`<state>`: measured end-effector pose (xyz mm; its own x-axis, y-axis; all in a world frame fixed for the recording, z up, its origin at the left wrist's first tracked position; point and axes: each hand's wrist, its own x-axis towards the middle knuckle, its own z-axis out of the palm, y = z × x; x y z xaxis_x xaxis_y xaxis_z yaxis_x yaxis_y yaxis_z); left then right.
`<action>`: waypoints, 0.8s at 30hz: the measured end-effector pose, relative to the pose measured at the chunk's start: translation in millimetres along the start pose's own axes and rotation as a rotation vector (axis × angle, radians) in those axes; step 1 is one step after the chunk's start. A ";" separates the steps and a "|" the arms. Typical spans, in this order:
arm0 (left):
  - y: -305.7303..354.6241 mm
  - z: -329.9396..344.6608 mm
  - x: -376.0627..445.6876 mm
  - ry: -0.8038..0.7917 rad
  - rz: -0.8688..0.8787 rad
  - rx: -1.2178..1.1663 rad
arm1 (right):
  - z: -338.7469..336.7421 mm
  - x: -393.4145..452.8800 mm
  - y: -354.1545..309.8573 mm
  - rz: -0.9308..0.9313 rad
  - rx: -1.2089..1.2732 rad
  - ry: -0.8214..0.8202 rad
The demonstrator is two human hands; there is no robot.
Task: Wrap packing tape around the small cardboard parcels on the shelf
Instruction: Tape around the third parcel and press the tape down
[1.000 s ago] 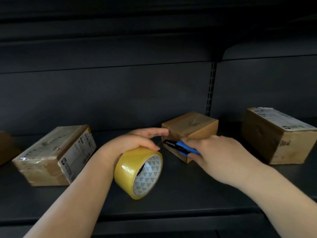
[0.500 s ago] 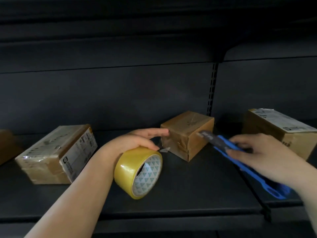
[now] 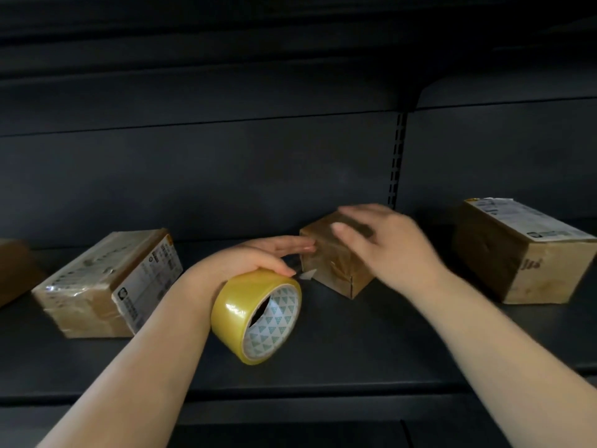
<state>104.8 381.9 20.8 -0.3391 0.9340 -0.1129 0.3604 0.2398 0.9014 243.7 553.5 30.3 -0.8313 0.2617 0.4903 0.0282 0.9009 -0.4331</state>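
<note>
Two hands at work on one parcel. Right hand laid over the top and near face of the small cardboard parcel, fingers spread and nearly straight, pressing rather than gripping; nothing held in this grip. Left hand draped over the tape roll, thumb curled onto the roll's upper rim, fingers extended toward the parcel's left face and reaching it or stopping just short; contact not resolvable.

Tape roll standing on edge on the shelf, patterned core facing toward the camera and to the right, just beside the parcel on its left. Short loose tape end visible between roll and parcel's lower left corner; attached to which of the two, not determinable.

Parcel set corner-on, one vertical edge toward the camera, long axis running back and to the right. Relative to the roll: up and to the right, close. Right hand nearer the parcel and already on it; left hand nearer the roll.

Probable step: smoothing tape down on the parcel, or steadying it for another pass.

Two larger boxes further out: labelled box well to the left, second labelled box well to the right. Neither touched.
</note>
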 end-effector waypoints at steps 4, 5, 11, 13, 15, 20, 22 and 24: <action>-2.2 -0.2 -5.0 -0.001 -0.050 -0.037 | 47.8 14.0 -3.3 -0.098 -0.200 -0.038; -3.6 -1.3 -7.8 -0.009 -0.062 -0.049 | 50.6 15.4 -0.7 -0.115 -0.199 -0.013; -10.6 -8.1 -29.5 0.031 -0.032 -0.156 | 55.5 18.4 7.2 -0.171 -0.256 0.003; -12.8 -10.5 -37.3 0.119 0.023 -0.198 | 58.1 14.8 7.1 -0.221 -0.256 0.018; -13.4 -12.8 -46.9 0.234 0.087 -0.259 | 55.8 11.8 7.6 -0.322 -0.234 -0.006; -23.1 -15.2 -72.8 0.606 0.302 -0.453 | 41.5 7.9 -8.8 -0.412 0.000 -0.178; -26.9 -15.9 -80.1 0.705 0.324 -0.467 | 33.7 8.9 -17.0 -0.377 0.029 -0.254; -28.8 -18.2 -88.1 0.743 0.354 -0.460 | 26.0 12.9 -21.0 -0.303 -0.054 -0.305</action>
<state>108.5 287.9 12.4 -0.8002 0.4858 0.3517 0.2239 -0.3021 0.9266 218.1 529.0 26.0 -0.9321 -0.1244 0.3401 -0.2203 0.9402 -0.2597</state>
